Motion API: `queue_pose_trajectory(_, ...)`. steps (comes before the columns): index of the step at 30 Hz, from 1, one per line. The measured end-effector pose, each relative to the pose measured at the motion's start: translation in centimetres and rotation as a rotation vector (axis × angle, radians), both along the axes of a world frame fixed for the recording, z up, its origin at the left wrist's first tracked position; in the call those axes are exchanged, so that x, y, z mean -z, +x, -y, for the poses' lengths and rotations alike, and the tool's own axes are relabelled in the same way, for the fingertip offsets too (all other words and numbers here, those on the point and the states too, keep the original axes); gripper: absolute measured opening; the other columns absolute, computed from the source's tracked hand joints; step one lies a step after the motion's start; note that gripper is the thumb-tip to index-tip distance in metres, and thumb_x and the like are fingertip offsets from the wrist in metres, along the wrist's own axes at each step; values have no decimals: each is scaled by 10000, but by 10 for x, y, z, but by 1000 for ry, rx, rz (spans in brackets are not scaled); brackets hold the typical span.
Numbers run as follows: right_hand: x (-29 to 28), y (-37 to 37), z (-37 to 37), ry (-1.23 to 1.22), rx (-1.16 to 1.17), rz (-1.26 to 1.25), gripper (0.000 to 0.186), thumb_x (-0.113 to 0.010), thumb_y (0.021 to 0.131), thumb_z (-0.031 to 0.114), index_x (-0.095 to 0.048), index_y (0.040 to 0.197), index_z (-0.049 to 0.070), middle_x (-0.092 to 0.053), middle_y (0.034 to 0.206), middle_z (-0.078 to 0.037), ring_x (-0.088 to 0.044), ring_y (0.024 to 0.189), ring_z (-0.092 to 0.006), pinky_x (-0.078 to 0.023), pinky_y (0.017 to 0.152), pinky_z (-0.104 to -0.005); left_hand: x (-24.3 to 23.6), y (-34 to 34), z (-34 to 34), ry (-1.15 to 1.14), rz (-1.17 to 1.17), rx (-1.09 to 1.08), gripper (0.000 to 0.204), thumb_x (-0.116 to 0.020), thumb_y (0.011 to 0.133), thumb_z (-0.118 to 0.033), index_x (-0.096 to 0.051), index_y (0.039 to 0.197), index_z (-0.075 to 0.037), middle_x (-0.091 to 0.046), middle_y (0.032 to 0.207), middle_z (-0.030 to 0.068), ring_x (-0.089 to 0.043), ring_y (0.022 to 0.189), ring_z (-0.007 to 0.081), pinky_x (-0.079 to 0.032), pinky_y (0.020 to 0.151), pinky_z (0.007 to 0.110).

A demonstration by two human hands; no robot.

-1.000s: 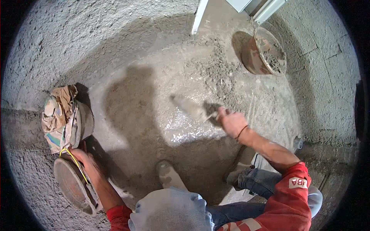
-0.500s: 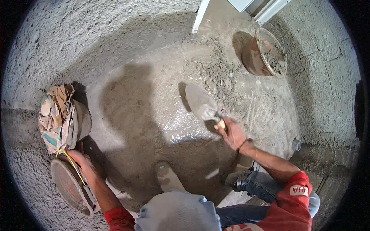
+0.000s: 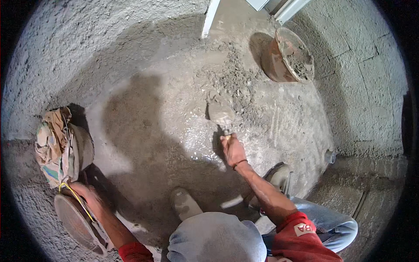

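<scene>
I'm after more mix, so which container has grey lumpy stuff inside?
The reddish-brown bucket at upper right. The grey bucket at left is topped with crumpled paper; the round container at lower left, by the left hand, shows no lumps.

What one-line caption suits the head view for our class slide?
Right hand gripping a trowel over the glistening floor, left hand beside a yellow band.

The grey-smeared trowel [image 3: 221, 112] points forward, just beside lumpy grey mortar [image 3: 237, 77].
</scene>
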State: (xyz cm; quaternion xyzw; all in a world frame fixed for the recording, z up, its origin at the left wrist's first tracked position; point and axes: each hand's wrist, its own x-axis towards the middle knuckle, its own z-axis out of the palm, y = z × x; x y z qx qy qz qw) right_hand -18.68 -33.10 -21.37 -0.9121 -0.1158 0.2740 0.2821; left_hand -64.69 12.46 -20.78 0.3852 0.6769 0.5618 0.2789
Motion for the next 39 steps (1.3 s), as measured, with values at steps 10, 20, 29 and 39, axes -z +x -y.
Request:
queue_pose_trajectory(10, -47, -30, -19, -152, -105, -68, 585, -409, 940, 466, -389, 1201, -57, -610, 815, -315, -604, 766, -482, -484, 706, -529, -46, 44, 35, -115, 114, -60, 478, -405, 914, -320, -514, 1225, 26, -558, 1204, 162, -562, 984, 326, -474, 829, 407)
queue_pose_trajectory(20, -113, 10, -48, -287, -455, 110, 258, -434, 934, 196, -369, 1095, 5, -624, 799, -245, -641, 597, -325, -543, 468, -412, -22, 50, 39, -68, 112, 10, 460, -395, 899, -325, -481, 1251, -42, -498, 1273, 165, -530, 1069, 325, -563, 689, 425)
queue_pose_trajectory(29, -112, 55, -52, -653, -996, 457, 187, -414, 940, 76, -339, 1099, 11, -591, 790, -217, -612, 539, -264, -506, 377, -328, -47, 54, 43, -67, 202, 5, 456, -391, 900, -330, -495, 1242, -46, -499, 1274, 150, -533, 1063, 319, -567, 684, 408)
queue_pose_trajectory(39, -126, 76, -9, -909, -786, 407, 269, -352, 948, 73, -320, 1215, 74, -590, 872, -196, -582, 554, -221, -493, 371, -289, -39, 71, 52, -134, 221, -134, 429, -386, 921, -323, -550, 1212, -53, -563, 1208, 173, -553, 1022, 362, -522, 774, 426)
